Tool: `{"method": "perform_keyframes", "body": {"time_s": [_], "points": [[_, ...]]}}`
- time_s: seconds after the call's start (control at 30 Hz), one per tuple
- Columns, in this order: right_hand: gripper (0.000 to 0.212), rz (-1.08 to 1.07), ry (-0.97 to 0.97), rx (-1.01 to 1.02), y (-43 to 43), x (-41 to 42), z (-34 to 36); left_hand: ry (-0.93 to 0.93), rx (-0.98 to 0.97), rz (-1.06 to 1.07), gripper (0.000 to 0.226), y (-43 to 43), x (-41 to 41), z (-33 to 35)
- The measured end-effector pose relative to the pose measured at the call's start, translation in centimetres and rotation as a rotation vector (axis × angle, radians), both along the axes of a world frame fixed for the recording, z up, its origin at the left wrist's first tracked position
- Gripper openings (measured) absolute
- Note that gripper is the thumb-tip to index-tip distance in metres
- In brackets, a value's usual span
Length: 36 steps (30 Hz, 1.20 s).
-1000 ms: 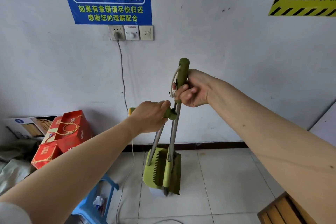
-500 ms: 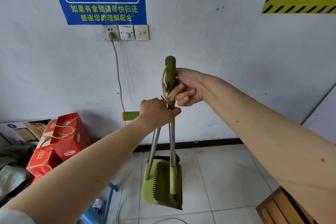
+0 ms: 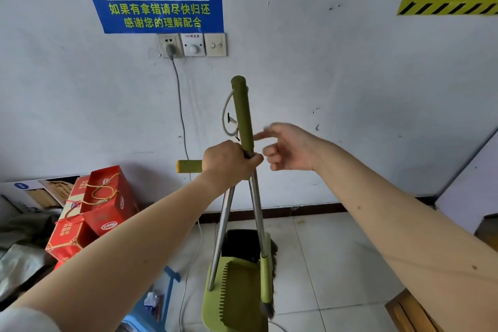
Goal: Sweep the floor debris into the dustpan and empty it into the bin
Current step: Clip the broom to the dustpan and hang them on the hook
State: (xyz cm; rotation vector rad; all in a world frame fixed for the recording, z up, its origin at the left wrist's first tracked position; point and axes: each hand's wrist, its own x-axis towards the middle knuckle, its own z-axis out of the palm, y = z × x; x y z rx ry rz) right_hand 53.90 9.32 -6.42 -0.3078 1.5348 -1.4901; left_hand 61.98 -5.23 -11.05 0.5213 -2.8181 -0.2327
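A green broom (image 3: 243,116) with a steel shaft stands upright against a green long-handled dustpan (image 3: 231,296) on the tiled floor. My left hand (image 3: 229,160) is closed around both the dustpan's green grip and the broom shaft where they cross. The dustpan's grip sticks out to the left of my fist. My right hand (image 3: 289,147) hovers just right of the broom handle, fingers loosely spread, touching nothing. The broom's bristles (image 3: 266,310) hang beside the dustpan tray. No bin is in view.
Red gift boxes (image 3: 94,213) are stacked at the left by the wall. A blue plastic stool (image 3: 156,302) sits below my left arm. A grey cable (image 3: 179,105) drops from the wall socket. A wooden piece (image 3: 409,312) is at the lower right.
My right hand has let go of the broom handle and drawn back to the right. My left hand has shifted to grip the broom shaft together with the dustpan handle.
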Motion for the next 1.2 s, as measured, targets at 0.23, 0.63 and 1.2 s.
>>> {"method": "perform_keyframes", "body": {"time_s": [0.23,0.63,1.2], "points": [[0.060,0.222,0.446,0.480,-0.2,1.6,-10.3,-0.059,0.043,0.045,0.047,-1.7,0.4,-0.1],[0.020,0.284,0.863,0.288,-4.3,1.9,-8.9,0.030,0.043,-0.007,0.065,-3.7,0.3,-0.3],[0.061,0.162,0.543,0.160,-4.1,0.7,-11.6,0.140,0.106,-0.151,0.052,-1.6,-1.5,1.4]]}}
